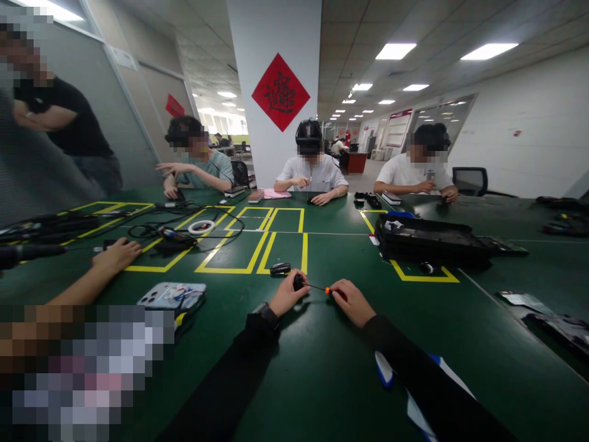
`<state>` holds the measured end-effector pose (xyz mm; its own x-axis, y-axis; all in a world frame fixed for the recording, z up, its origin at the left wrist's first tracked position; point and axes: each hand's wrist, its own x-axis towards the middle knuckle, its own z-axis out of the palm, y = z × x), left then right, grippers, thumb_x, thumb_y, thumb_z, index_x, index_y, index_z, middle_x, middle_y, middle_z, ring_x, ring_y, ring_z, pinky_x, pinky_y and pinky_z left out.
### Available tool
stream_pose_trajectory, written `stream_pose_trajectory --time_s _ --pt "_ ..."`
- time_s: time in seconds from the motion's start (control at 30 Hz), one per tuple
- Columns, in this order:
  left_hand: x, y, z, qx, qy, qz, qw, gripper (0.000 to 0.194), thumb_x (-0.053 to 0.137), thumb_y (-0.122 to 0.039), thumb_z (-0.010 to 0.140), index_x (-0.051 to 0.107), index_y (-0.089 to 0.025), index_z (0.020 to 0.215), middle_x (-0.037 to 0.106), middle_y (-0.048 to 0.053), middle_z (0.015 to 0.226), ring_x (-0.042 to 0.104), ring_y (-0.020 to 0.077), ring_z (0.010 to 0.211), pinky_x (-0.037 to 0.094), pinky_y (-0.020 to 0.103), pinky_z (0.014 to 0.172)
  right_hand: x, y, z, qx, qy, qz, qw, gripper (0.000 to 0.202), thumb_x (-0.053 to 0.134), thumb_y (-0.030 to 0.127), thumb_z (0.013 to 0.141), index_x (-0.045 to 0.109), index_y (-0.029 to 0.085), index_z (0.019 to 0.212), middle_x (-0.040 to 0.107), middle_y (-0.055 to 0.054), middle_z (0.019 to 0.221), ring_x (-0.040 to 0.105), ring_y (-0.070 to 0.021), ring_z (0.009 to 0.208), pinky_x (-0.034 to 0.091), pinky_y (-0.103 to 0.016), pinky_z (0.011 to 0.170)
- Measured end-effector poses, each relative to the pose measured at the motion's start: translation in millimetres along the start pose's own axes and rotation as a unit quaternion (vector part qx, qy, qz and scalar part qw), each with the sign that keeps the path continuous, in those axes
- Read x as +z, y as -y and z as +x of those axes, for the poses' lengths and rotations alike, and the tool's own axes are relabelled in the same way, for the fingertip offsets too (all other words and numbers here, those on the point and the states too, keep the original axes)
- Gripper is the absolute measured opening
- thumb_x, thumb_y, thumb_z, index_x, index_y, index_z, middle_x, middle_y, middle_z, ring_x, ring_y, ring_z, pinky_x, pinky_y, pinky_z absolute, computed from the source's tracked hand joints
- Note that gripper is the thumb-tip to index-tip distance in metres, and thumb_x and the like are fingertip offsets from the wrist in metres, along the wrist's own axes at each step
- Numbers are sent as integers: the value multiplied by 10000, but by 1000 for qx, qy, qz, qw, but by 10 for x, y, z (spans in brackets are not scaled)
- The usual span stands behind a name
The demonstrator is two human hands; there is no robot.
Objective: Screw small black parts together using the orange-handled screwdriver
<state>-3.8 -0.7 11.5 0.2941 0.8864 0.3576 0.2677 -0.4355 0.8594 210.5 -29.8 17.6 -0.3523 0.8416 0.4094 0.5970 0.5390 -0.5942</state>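
My left hand (289,291) is closed around a small black rounded piece (298,282), whose kind I cannot make out. From it a thin metal shaft runs right to my right hand (353,302), where the fingers pinch what looks like a screwdriver (327,291) with an orange collar. Its dark handle is mostly hidden by those fingers. I cannot tell whether the shaft's tip is inside the black piece or only touches it. Just beyond my left hand, a short black cylinder (280,269) lies on the green table (304,368).
Blue-and-white items (384,369) lie by my right forearm. A black casing (427,239) stands at right. Left are a phone-like slab (172,296), cables (161,233) and a white tape roll (201,228). A co-worker's hand (117,255) reaches in; several people are around the table.
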Motion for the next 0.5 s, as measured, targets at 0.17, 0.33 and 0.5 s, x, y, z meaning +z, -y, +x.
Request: stream_pose_trajectory --time_s 0.17,0.33,0.5 --pt "4 -10 -9 -6 -10 21 1000 154 522 -218 717 483 -176 861 537 3 812 500 129 778 389 269 763 4 15 -27 16 -19 16 1000 155 545 209 732 543 175 884 538 -39 876 501 -159 830 406 -300 745" --pt "-3 -39 -25 -14 -8 25 1000 175 538 -222 700 485 -182 862 534 -4 803 497 126 756 390 252 733 1 34 -19 18 -8 14 1000 142 460 227 797 552 175 892 541 -45 872 505 -152 823 411 -297 748" --pt "1 -44 -24 -24 8 -17 1000 167 448 -311 783 475 -181 883 525 -10 716 502 114 674 392 250 689 15 24 -12 -2 -14 -24 1000 131 446 200 805 567 175 847 540 -56 872 490 -165 854 391 -314 788"
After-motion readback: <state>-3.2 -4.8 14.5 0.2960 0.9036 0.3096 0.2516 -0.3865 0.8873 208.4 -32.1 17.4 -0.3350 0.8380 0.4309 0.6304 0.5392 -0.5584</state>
